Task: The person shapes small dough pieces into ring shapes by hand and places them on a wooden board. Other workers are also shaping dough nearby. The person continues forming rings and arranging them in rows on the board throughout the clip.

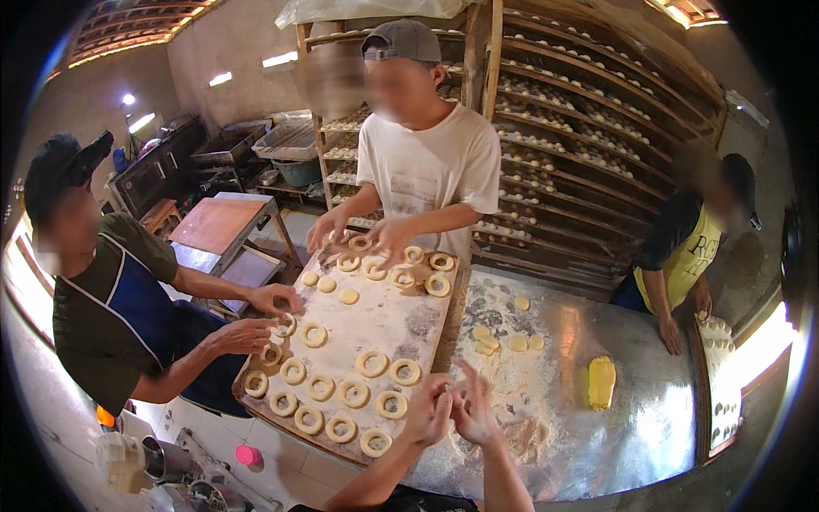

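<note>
My left hand (429,411) and my right hand (474,410) meet over the front of the floured metal table, just right of a wooden board (375,307). Fingers of the left are curled in. On the right, some fingers are bent toward the left hand while others point up. Whatever sits between them is hidden. Pale dough rings lie on the board, the nearest being a ring (375,442) left of my hands. Beyond my hands, small flattened dough rounds (518,342) rest on the flour.
A yellow block (601,382) lies on the metal table (631,435). Co-workers stand left (128,299), across (426,162) and right (682,247); two reach over the board. Racks (572,128) of dough pieces fill the back. A tray (721,384) stands at the table's right end.
</note>
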`<move>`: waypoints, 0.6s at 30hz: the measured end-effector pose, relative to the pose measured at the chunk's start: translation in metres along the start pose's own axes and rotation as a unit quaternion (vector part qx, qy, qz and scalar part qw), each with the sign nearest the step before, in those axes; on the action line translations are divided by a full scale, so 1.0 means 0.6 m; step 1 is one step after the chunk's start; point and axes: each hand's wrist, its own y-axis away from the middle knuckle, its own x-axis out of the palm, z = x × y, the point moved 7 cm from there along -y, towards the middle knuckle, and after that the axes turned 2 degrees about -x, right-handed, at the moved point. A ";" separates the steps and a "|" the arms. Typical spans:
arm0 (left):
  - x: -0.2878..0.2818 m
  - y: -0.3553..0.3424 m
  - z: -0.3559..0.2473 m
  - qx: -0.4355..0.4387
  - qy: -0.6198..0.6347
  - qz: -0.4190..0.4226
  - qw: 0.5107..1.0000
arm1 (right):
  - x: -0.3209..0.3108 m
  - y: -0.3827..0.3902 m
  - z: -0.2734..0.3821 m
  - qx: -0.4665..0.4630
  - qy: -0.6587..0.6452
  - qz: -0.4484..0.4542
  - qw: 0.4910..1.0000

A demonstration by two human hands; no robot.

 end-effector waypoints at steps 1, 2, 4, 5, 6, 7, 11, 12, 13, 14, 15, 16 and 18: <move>-0.014 -0.007 -0.002 0.001 -0.196 -0.009 0.981 | 0.012 -0.007 -0.001 0.038 -0.261 -0.010 0.965; -0.026 -0.012 -0.008 0.022 -0.228 -0.011 0.973 | 0.030 -0.012 0.003 0.059 -0.498 -0.005 0.865; -0.050 -0.029 -0.009 0.029 -0.273 -0.024 0.961 | 0.063 -0.023 -0.020 0.176 -0.624 -0.059 0.759; -0.063 -0.034 -0.007 0.031 -0.293 -0.030 0.955 | 0.065 -0.037 -0.011 0.103 -0.489 -0.068 0.864; -0.076 -0.044 0.000 0.025 -0.315 -0.025 0.949 | 0.075 -0.056 0.003 0.020 -0.339 -0.081 0.937; -0.091 -0.054 0.016 -0.009 -0.235 -0.014 0.972 | 0.095 -0.054 -0.009 0.071 -0.347 -0.037 0.935; -0.130 -0.067 0.049 -0.011 -0.135 0.017 0.991 | 0.142 -0.058 -0.062 0.187 -0.432 -0.080 0.879; -0.135 -0.071 0.043 0.047 -0.161 0.018 0.986 | 0.144 -0.069 -0.054 0.127 -0.358 -0.074 0.922; -0.139 -0.074 0.035 0.107 -0.182 0.021 0.977 | 0.150 -0.083 -0.051 0.085 -0.340 -0.089 0.932; -0.153 -0.084 0.057 0.025 -0.159 0.006 0.987 | 0.156 -0.086 -0.051 0.078 -0.373 -0.088 0.920; -0.159 -0.089 0.062 0.015 -0.155 0.016 0.988 | 0.158 -0.107 -0.032 -0.026 -0.431 -0.072 0.899; -0.166 -0.099 0.067 0.010 -0.150 0.024 0.988 | 0.163 -0.117 -0.015 -0.092 -0.539 -0.031 0.836; -0.170 -0.114 0.067 0.025 -0.163 0.041 0.985 | 0.176 -0.135 -0.020 -0.042 -0.370 -0.035 0.927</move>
